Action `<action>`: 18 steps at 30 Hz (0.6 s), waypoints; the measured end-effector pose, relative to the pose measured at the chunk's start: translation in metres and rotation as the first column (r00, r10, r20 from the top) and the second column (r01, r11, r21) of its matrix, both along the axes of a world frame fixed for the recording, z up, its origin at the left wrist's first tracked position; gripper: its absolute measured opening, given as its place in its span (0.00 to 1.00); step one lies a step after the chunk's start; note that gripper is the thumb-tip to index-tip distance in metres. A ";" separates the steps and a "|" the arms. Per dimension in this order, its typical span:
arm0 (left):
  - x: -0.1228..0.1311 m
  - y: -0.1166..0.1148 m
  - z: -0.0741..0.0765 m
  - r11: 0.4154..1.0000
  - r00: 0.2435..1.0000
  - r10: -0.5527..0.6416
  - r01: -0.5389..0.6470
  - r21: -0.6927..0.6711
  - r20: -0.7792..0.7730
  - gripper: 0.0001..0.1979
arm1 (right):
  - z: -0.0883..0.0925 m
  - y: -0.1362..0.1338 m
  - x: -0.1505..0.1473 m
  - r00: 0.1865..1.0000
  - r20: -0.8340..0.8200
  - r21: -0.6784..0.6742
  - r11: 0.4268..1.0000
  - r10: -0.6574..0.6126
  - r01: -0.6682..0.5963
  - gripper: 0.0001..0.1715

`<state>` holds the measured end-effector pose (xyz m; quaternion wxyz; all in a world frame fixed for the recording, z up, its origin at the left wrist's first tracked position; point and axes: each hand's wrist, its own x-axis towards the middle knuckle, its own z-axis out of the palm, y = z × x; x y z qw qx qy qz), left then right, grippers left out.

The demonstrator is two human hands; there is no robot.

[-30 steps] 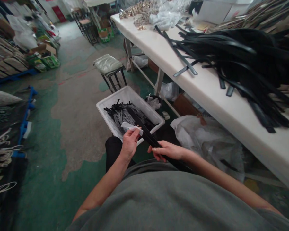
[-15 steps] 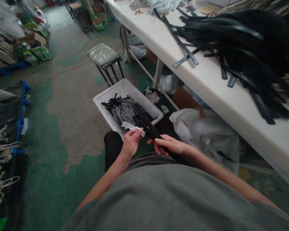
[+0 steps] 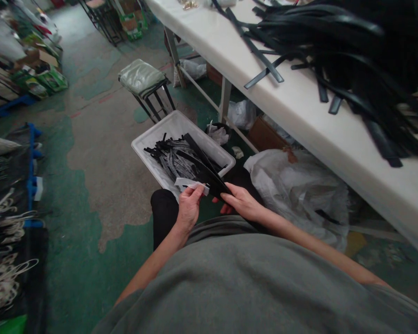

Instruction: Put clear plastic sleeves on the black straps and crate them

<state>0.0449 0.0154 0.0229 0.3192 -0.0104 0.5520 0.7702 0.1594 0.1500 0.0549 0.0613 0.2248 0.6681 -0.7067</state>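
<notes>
My left hand [image 3: 189, 206] pinches a strip of white paper [image 3: 185, 183] between thumb and fingers. My right hand [image 3: 239, 202] is closed round several long black strips [image 3: 212, 178], which reach forward over a white plastic bin [image 3: 149, 160]. Grey and black strips [image 3: 176, 155] lie in a heap inside that bin, just beyond my hands. The ends of the held strips near my left fingers are partly hidden by the paper.
At right a white table [image 3: 226, 51] bears a big pile of black straps [image 3: 334, 60]. Under it are a white plastic sack [image 3: 292, 185] and a brown box [image 3: 264, 134]. Beyond the bin stands a padded stool [image 3: 142, 76]. Bundled cords [image 3: 7, 283] lie at left.
My right hand has shifted slightly forward and left, and the black strips in it now fan out farther over the bin. My left hand still pinches the white paper. The view has tilted slightly.
</notes>
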 end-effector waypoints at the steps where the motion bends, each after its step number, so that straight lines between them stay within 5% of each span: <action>1: 0.001 0.001 0.001 1.000 0.999 0.004 -0.005 0.022 0.038 0.11 | -0.001 0.001 0.001 0.999 0.003 -0.068 0.996 -0.049 0.049 0.13; 6: 0.001 0.003 -0.003 0.997 0.990 -0.023 0.013 0.072 0.140 0.12 | -0.013 0.005 0.001 0.979 0.084 -0.186 0.962 -0.186 0.199 0.17; 18: -0.024 -0.003 -0.006 0.999 0.953 0.044 -0.050 0.015 0.299 0.12 | 0.012 0.015 0.015 0.991 0.042 0.101 0.988 -0.125 0.120 0.18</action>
